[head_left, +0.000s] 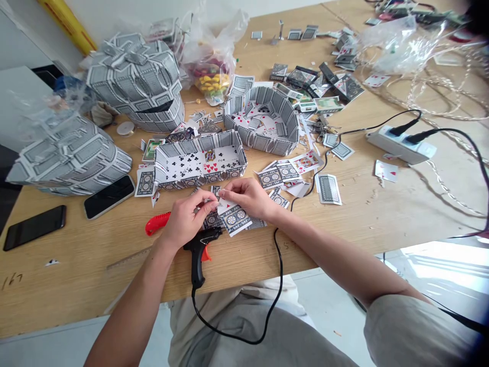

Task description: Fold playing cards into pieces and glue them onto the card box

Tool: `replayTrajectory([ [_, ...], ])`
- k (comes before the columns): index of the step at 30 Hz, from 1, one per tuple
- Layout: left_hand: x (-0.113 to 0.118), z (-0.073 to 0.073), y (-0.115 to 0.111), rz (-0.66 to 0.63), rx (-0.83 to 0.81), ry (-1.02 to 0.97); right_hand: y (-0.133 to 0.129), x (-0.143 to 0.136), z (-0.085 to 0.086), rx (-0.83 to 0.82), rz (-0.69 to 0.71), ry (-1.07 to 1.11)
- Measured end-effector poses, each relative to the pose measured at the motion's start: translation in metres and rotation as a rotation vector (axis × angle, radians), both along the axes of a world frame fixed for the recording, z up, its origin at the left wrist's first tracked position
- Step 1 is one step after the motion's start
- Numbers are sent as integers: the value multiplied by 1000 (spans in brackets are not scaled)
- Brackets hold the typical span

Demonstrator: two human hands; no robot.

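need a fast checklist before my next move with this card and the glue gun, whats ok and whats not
1. Card held: ok, pinched by the right hand.
2. Left hand gripping it too: cannot tell, its fingertips are at the card's edge.
3. Glue gun close by: ok, lying on the table beside the left hand.
4. Nozzle well away from loose cards: not ok, it points toward them at close range.
5. Glue gun hot: cannot tell from a picture.
6. Red tool safe at its far end: cannot tell, the left hand hides that end.
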State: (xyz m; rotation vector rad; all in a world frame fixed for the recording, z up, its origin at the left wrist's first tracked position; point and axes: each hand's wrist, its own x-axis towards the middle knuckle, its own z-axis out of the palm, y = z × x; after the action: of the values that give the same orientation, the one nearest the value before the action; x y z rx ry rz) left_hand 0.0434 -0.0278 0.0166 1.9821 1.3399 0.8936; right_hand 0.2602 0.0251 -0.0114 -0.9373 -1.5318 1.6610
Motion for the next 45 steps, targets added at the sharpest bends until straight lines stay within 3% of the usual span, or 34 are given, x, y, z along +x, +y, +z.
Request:
replayTrajectory([
  [26,-5,0,1,-4,-231,-166,-3,-3,2,47,-82,16],
  [31,-9,6,3,49,-313,-385,2,1,0,121,-154,-26],
  [35,-13,11,8,179,-279,-658,6,4,-1,172,-197,-55],
  [37,-12,17,10,244,-231,-706,6,3,-1,142,-184,-40],
  [40,-3,35,13,265,-162,-623,6,-1,0,30,-143,43],
  [45,49,80,38,90,-45,-394,9,-8,-7,-83,-122,184],
])
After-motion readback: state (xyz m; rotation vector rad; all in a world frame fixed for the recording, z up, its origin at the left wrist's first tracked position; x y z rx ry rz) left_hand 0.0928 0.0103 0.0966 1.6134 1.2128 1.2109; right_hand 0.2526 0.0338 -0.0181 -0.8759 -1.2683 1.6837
